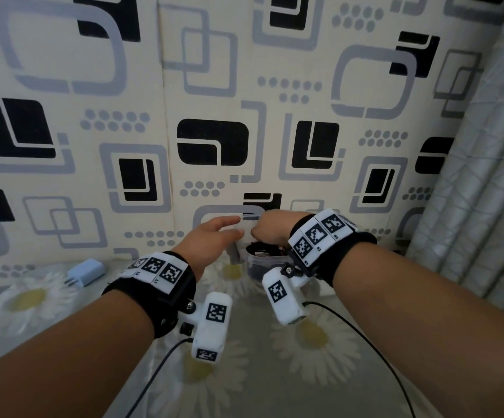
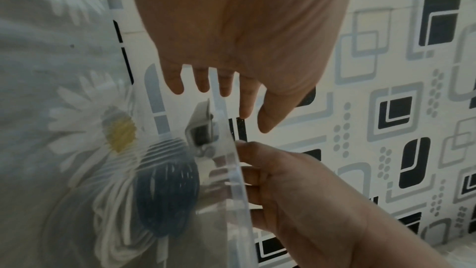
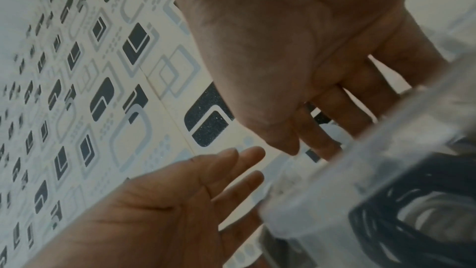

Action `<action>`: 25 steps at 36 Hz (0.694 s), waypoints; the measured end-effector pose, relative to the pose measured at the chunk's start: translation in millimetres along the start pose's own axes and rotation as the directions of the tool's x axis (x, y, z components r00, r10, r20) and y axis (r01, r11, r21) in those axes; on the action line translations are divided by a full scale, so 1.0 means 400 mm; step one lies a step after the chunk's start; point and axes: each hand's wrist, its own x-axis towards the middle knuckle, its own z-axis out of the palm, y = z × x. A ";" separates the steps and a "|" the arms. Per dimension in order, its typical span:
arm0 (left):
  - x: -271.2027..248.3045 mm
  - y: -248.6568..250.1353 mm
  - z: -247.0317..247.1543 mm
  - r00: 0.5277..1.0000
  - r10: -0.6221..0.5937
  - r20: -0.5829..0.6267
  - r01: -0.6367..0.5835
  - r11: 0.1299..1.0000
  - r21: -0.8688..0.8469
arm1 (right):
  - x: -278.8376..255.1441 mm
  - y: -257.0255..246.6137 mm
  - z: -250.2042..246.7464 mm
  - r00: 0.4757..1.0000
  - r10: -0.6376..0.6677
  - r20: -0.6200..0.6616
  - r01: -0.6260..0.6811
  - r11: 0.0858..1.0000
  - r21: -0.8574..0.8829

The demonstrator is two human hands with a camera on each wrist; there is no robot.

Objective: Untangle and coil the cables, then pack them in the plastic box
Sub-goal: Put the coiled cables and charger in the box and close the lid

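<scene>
A clear plastic box [image 1: 267, 261] stands on the flowered bedsheet near the patterned wall, with coiled black cable [image 1: 263, 249] inside. Its transparent lid [image 1: 250, 218] is raised on edge above the box. My right hand [image 1: 270, 229] grips the lid's edge with curled fingers. My left hand [image 1: 217, 233] reaches to the lid with straight fingers. In the left wrist view the lid [image 2: 235, 180] runs between my left hand [image 2: 244, 27] and right hand [image 2: 296, 191]; through it show a black coil [image 2: 167, 191] and a white coil [image 2: 115, 231]. The right wrist view shows the black cable [image 3: 373, 221] in the box [image 3: 322, 191].
A light blue charger plug [image 1: 86, 271] lies on the sheet at the left by the wall. A grey curtain [image 1: 471, 206] hangs at the right. Thin black leads [image 1: 365, 336] trail from the wrist cameras across the sheet toward me.
</scene>
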 end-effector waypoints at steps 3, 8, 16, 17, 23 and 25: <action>-0.008 0.014 -0.029 1.000 0.005 -0.011 -0.005 1.000 -0.008 | 0.014 -0.012 -0.015 0.993 0.008 -0.119 0.011 0.987 0.159; -0.024 0.022 -0.090 0.997 0.008 -0.079 -0.012 0.998 -0.055 | -0.009 -0.069 -0.039 0.971 -0.054 -0.234 0.139 0.920 0.367; -0.058 0.003 -0.222 0.975 -0.009 -0.222 0.004 1.000 -0.021 | -0.030 -0.199 -0.012 0.948 -0.143 -0.282 0.299 0.702 0.647; -0.061 -0.003 -0.239 0.970 -0.017 -0.242 0.016 1.000 -0.008 | -0.029 -0.213 -0.003 0.949 -0.153 -0.276 0.305 0.674 0.673; -0.081 -0.057 -0.338 0.939 -0.104 -0.326 0.145 0.984 0.101 | -0.008 -0.299 0.065 0.964 -0.188 -0.187 0.261 0.559 0.787; -0.082 -0.079 -0.372 0.924 -0.119 -0.363 0.178 0.975 0.133 | 0.003 -0.323 0.088 0.969 -0.196 -0.149 0.234 0.549 0.802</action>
